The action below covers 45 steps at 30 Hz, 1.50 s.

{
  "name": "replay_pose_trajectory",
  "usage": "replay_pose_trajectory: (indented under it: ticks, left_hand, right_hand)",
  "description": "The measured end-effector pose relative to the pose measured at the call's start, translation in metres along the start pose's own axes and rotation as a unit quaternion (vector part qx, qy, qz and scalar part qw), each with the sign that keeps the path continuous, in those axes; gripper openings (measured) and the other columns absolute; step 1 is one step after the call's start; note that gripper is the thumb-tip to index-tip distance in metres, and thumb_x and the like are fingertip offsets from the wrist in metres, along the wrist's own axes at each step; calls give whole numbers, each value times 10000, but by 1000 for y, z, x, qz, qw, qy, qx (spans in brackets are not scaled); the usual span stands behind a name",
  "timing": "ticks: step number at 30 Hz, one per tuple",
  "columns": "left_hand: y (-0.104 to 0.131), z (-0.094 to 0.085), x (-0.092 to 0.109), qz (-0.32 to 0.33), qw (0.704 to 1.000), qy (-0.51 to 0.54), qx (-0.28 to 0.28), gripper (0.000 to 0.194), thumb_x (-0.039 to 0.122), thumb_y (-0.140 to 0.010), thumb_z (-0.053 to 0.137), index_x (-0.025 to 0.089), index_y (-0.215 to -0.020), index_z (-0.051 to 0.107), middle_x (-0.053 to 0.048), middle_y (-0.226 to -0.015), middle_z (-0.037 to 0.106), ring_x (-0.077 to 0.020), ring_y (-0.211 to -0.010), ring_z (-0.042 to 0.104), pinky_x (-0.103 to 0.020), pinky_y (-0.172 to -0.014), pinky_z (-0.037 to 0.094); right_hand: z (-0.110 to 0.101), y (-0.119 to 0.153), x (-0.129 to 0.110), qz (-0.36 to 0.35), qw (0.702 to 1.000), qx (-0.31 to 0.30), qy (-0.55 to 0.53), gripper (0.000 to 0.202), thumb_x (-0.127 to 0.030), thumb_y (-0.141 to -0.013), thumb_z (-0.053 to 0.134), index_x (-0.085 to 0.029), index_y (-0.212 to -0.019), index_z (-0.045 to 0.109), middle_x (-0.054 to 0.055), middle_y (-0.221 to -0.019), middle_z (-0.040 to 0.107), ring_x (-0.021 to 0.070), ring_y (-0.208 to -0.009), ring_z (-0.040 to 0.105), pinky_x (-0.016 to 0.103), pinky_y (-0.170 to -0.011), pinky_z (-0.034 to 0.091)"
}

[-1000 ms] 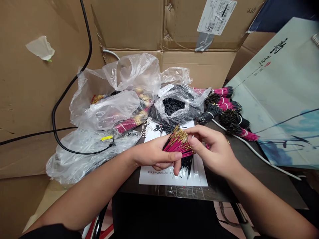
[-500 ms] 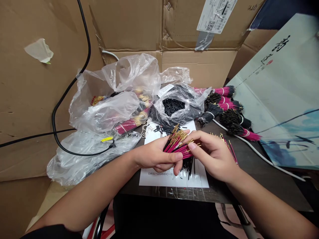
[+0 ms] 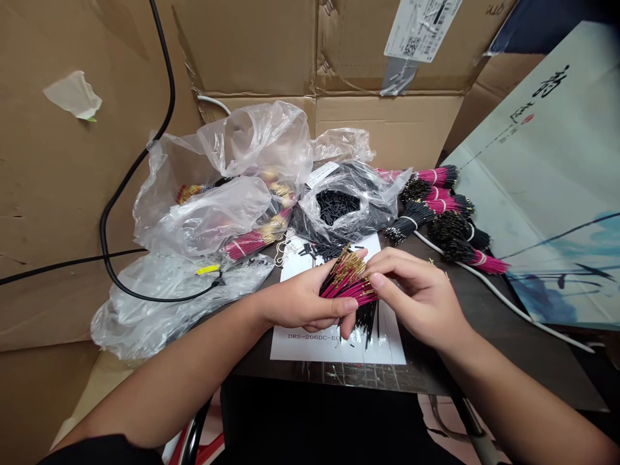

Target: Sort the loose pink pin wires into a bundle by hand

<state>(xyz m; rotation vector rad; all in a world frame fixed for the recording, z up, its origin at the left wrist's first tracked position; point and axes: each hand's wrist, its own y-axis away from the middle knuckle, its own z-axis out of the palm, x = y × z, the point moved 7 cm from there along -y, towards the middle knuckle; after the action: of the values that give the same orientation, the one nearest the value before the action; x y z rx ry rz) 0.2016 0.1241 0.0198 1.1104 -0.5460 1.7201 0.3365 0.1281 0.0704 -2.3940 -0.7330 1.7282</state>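
A loose bundle of thin magenta and black wires with gold tips lies in my left hand, whose thumb presses across it. The gold tips point up, and black ends hang below over a printed white sheet. At the bundle's right edge is my right hand, its thumb and fingers bent close together at the wires. Whether it pinches a wire is too small to tell. Behind the hands, small black tubes are scattered on the sheet.
An open plastic bag of black tubes stands behind the sheet. Clear bags with wire bundles are at the left. Tied wire bundles lie back right, beside a white cable. Cardboard walls the back; a black cable hangs left.
The wires beside my right hand are now mostly hidden behind it. Its fingers have shifted slightly at the bundle, whose wires look more gathered. My left hand has barely moved.
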Motion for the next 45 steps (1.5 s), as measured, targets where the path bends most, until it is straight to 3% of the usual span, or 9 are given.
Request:
replay_pose_trajectory:
  ticks: [12, 19, 21, 25, 27, 30, 34, 40, 45]
  left_hand:
    - [-1, 0, -2, -26, 999, -29, 2, 749, 386, -975, 667, 170, -1529, 212, 8, -741, 677, -33, -381, 368, -146, -358, 307]
    - [3, 4, 1, -34, 999, 12, -20, 926, 362, -983, 664, 249, -1622, 5, 19, -746, 681, -31, -375, 341, -139, -357, 289]
    - [3, 7, 2, -35, 998, 27, -36, 958, 383, -971, 678, 254, -1631, -5, 13, -751, 688, -30, -366, 339, -141, -349, 285]
    - [4, 8, 2, -35, 997, 29, -57, 846, 418, -963, 680, 205, -1611, 180, -15, -751, 693, -34, -367, 344, -153, -337, 278]
    - [5, 8, 2, -39, 997, 26, -57, 792, 421, -963, 678, 190, -1586, 248, -20, -752, 691, -32, -370, 343, -156, -336, 276]
    - [5, 7, 1, -38, 998, 21, -47, 810, 400, -973, 669, 198, -1600, 197, -12, -744, 688, -31, -368, 340, -155, -343, 280]
    - [2, 5, 1, -28, 999, 7, -25, 906, 348, -997, 643, 240, -1621, -6, 7, -757, 697, -35, -365, 357, -147, -357, 300]
    - [-2, 0, -7, -24, 1000, -8, -12, 608, 379, -977, 667, 138, -1435, 349, -3, -743, 690, -25, -370, 338, -150, -348, 300]
    - [-4, -3, -11, -24, 1000, -10, 11, 586, 416, -961, 684, 160, -1384, 370, -9, -762, 700, -20, -374, 319, -145, -355, 287]
  right_hand:
    - [-13, 0, 1, 18, 999, 39, 0, 133, -210, -963, 651, -239, -852, 716, 47, -946, 660, 199, -908, 632, 375, -845, 503]
    - [-74, 5, 31, 69, 950, 279, -119, 166, -238, -940, 637, -227, -778, 669, 24, -805, 590, 147, -669, 540, 301, -575, 418]
    - [-71, 3, 44, 123, 963, 234, -52, 153, -281, -920, 672, -220, -781, 687, 3, -716, 583, 137, -619, 520, 289, -559, 408]
    - [-23, -2, 61, 182, 980, -6, 81, 263, -409, -928, 654, -197, -786, 717, 21, -731, 677, 178, -693, 603, 322, -649, 465]
    - [-8, -2, 61, 171, 974, -64, 134, 279, -423, -938, 638, -193, -809, 730, 46, -814, 707, 196, -734, 617, 347, -683, 472]
    - [-11, -4, 47, 116, 973, -17, 197, 221, -379, -964, 617, -207, -901, 740, 63, -902, 694, 205, -777, 609, 370, -715, 461]
    - [-25, -6, 10, 1, 994, 55, 91, 219, -310, -1030, 514, -238, -945, 702, 70, -993, 667, 225, -952, 629, 401, -851, 486]
    - [-2, -7, -13, -38, 996, -27, 82, 52, -261, -929, 684, -237, -962, 650, 59, -989, 687, 219, -929, 633, 385, -831, 510]
    - [1, -8, 0, 17, 995, -11, 98, 65, -271, -919, 697, -226, -900, 655, 51, -959, 706, 195, -858, 638, 350, -766, 519]
